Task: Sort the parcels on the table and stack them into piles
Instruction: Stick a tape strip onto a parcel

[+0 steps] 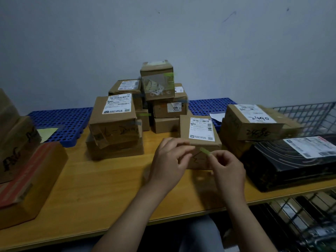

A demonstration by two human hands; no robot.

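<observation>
Several parcels (112, 120) on a wooden table (101, 179) against a grey wall (181, 33)

Grey scuffed wall (218, 42); yellow wooden table (101, 188); wire rack (309, 113) right; dim light.

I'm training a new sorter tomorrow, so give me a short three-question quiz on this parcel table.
1. True or false: the black plastic-wrapped parcel lies at the right end of the wooden table.
2. The right hand's fingers pinch: A) a green tape strip, B) a marker, C) scissors?
3. Fill in: the small brown cardboard box behind that hand bears a white shipping ____ on top.
Key: 1 true; 2 A; 3 label.
</observation>
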